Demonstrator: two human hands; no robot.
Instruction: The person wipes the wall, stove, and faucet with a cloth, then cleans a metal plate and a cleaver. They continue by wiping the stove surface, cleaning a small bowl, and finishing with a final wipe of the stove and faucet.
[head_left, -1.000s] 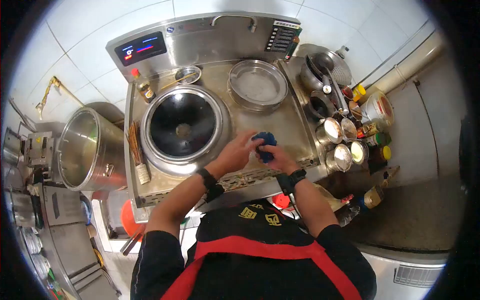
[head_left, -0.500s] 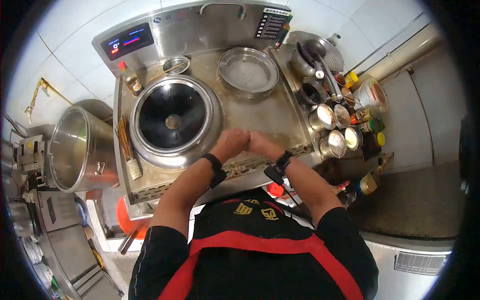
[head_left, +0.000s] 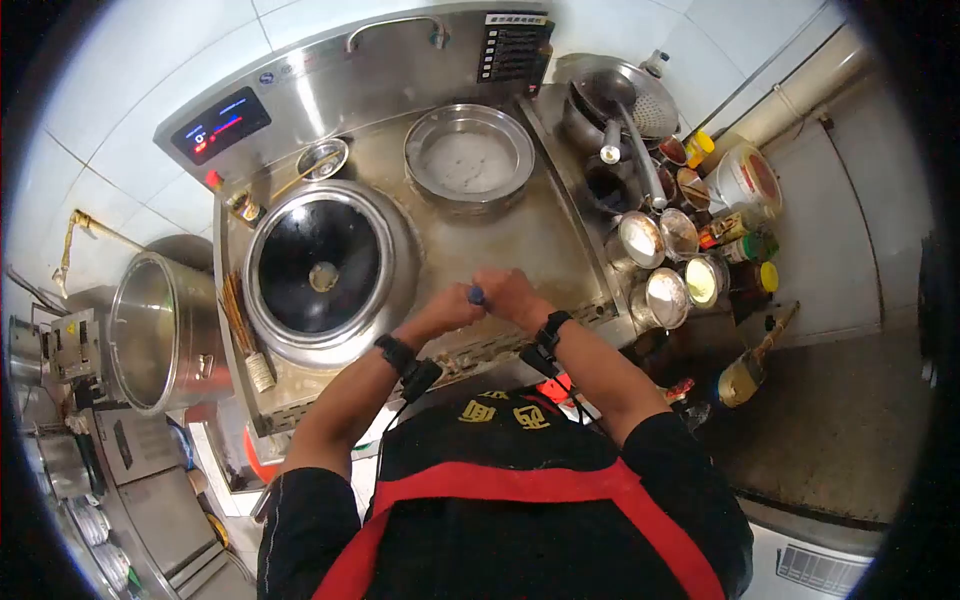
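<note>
Over the front part of the steel stove top, my left hand [head_left: 449, 309] and my right hand [head_left: 508, 298] meet, both with curled fingers. Between them shows the rounded end of a small dark blue thing [head_left: 476, 295]. It sticks up from my closed left hand, and my right fingers lie against it; its kind is hidden. What my right hand grips, if anything, I cannot make out. To the left of the hands is a black wok [head_left: 310, 268] in its round steel ring. Behind them stands a round steel pan [head_left: 470, 165] with cloudy whitish contents.
A bamboo brush [head_left: 250, 340] lies left of the wok, near a sauce bottle [head_left: 240, 205]. A small steel bowl [head_left: 323, 158] sits behind. On the right are seasoning pots [head_left: 640, 240], a ladle [head_left: 640, 150] and a strainer [head_left: 655, 105]. A tall stockpot [head_left: 160, 335] stands far left.
My hands have turned slightly and come a little apart at the top, and the dark blue end now shows between them. The whole view has shifted a little.
</note>
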